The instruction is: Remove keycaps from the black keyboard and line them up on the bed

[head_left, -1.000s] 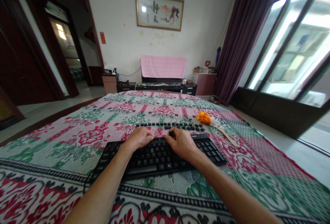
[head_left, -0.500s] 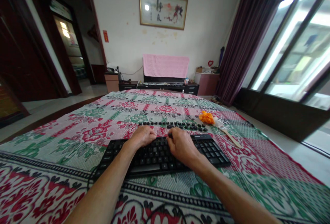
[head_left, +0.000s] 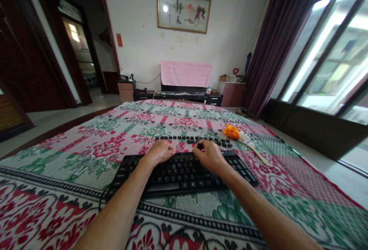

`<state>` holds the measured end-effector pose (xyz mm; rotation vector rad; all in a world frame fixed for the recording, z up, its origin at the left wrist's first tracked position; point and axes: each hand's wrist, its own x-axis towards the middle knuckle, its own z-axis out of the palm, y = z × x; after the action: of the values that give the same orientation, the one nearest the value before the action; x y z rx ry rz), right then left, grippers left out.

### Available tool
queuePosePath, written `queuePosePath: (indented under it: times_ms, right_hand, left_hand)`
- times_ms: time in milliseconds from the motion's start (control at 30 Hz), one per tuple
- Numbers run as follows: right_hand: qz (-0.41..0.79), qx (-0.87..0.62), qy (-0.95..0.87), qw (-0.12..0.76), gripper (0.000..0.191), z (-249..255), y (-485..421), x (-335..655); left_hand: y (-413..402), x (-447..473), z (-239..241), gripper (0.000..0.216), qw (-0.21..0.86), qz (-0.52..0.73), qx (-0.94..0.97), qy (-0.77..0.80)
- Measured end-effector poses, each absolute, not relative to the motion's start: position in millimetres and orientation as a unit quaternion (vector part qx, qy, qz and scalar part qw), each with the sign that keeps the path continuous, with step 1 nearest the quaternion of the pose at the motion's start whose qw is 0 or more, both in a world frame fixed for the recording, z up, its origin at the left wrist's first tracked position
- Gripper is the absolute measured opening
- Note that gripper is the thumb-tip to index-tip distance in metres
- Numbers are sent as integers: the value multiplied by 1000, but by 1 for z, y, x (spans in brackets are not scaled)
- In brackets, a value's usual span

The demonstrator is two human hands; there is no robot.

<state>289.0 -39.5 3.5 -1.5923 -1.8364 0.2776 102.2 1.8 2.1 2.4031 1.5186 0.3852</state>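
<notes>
A black computer keyboard (head_left: 172,174) lies on the patterned cloth in front of me. My left hand (head_left: 161,152) rests at its far edge with curled fingers; whatever lies under those fingertips is hidden. Between thumb and fingers, my right hand (head_left: 210,154) pinches a black keycap (head_left: 199,146) just above the keyboard's far side. Beyond both hands, several loose keycaps (head_left: 179,137) are laid out in rows on the cloth. Part of the key area is covered by my hands and forearms.
Right of the loose keycaps lie a crumpled orange thing (head_left: 231,131) and a flat brush (head_left: 258,154) with a pale wooden handle. The floral cloth (head_left: 106,146) spreads across the table. A pink cloth (head_left: 186,74) drapes a screen on the far cabinet.
My right hand has shifted slightly right and up from the keys, and a black keycap now shows in its pinch. The left hand stays nearly where it was.
</notes>
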Motion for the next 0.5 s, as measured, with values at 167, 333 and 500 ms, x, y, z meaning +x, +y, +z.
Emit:
queuePosePath:
  times_ms: [167,333,500]
  right_hand:
    - [-11,-533,-770,350,13,27,-65,270]
    - [29,-536,-747,392,13,45,-63,272]
    - [110,-564,-705,416,16,38,-46,288]
  left_hand:
    - [2,102,2,25,122,136,834,521]
    - [0,104,3,24,115,143,821,540]
    - [-3,112,7,36,201,188,822,500]
